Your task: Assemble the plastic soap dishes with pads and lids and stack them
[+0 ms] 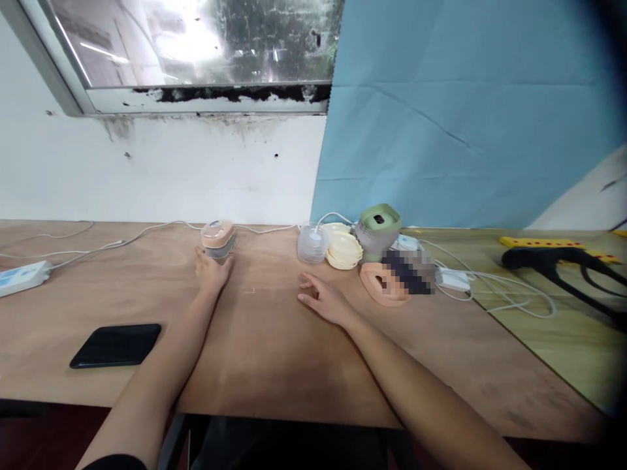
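My left hand (213, 271) is at the near side of a small rounded device (219, 238) with a peach top and a grey lower part, standing on the table near the wall. Its thumb and fingers lie around the device's base. Palm down, my right hand (326, 299) hovers over or rests on the table with fingers apart, holding nothing. Just beyond it are a stack of clear plastic cups (312, 244) and cream-coloured cups (345, 250). To their right stands a grey container with a green top (379, 219). A peach cover (379, 287) with a hole lies right of my right hand.
A black phone (116, 345) lies at the left front. White power strip (23, 278) and cables run along the back left. A white adapter (453, 279), coiled cable, a yellow strip (543, 243) and a black object (553, 264) are at the right. A pixelated patch hides something.
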A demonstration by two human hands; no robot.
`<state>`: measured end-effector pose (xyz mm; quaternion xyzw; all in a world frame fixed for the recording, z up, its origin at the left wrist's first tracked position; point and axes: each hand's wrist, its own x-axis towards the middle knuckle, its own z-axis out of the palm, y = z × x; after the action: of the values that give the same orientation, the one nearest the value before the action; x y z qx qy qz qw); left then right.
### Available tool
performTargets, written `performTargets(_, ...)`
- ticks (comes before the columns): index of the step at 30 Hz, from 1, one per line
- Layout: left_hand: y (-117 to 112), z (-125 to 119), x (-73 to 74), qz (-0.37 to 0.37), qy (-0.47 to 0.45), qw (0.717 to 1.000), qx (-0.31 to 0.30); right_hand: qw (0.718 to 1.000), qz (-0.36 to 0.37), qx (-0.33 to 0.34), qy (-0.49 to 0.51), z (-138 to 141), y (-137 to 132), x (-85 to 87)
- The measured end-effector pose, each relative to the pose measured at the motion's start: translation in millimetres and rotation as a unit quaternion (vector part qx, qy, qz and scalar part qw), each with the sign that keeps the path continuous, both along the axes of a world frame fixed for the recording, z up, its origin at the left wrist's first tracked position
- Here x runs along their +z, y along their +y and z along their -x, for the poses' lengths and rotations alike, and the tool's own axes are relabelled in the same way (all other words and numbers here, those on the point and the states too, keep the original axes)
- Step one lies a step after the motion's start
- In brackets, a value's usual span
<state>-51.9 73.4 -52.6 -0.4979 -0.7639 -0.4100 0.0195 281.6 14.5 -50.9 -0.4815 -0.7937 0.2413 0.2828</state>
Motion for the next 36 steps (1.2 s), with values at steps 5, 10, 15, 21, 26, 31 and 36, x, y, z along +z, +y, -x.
performTargets(5,-29,-34,-5.9,-0.003,0.059,0.99,-0.125,1.0,-0.007,-0.002,0.02,3,-1,1.5)
performTargets(10,-49,-57,-8.1,0.112,0.148,0.942,-0.279,0.992,-0.07,-0.062,0.084,2,-1,9.4)
performTargets(15,-49,-53,-4.2,0.149,0.202,0.902,-0.35,0.967,-0.141,-0.176,0.116,-14,8,14.9)
performTargets(21,-45,-44,-4.6,0.157,0.219,0.891,-0.366,0.928,-0.218,-0.288,0.088,-50,26,18.9)
performTargets(26,-44,-42,-5.2,0.16,0.223,0.885,-0.376,0.902,-0.283,-0.326,0.017,-75,35,18.9)
performTargets(31,-44,-41,-4.0,0.162,0.215,0.886,-0.379,0.897,-0.311,-0.315,0.011,-73,35,18.5)
performTargets(36,-45,-42,-2.8,0.157,0.208,0.886,-0.383,0.921,-0.301,-0.247,0.004,-65,42,14.8)
